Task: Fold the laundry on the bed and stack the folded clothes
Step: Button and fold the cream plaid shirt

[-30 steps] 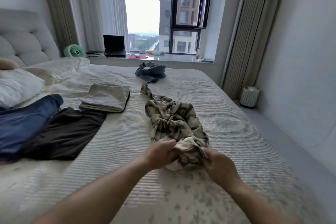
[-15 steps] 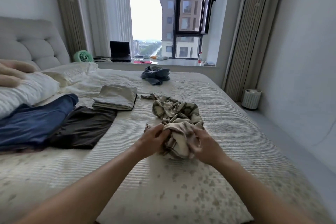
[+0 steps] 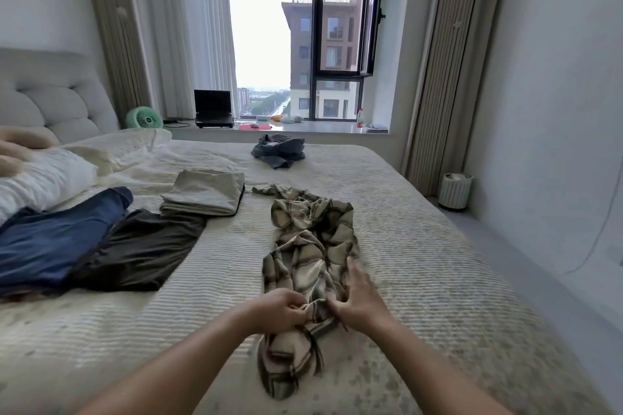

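A soft plaid shirt [image 3: 313, 246] lies in a long, crumpled heap in the middle of the bed [image 3: 421, 246], which has a bumpy ribbed cover. The left hand [image 3: 279, 310] has its fingers curled tight, pinching the cloth. The right hand [image 3: 359, 300] pinches the same bunch with thumb and fingers, the other fingers spread. To the left lie a neat beige square stack [image 3: 205, 192], flat dark shorts [image 3: 141, 249] and blue pants [image 3: 57, 239]. A gray clump [image 3: 278, 150] sits far off.

Daylight enters a tall window [image 3: 300, 44] between beige curtains [image 3: 435, 61] and grey walls [image 3: 546, 77].
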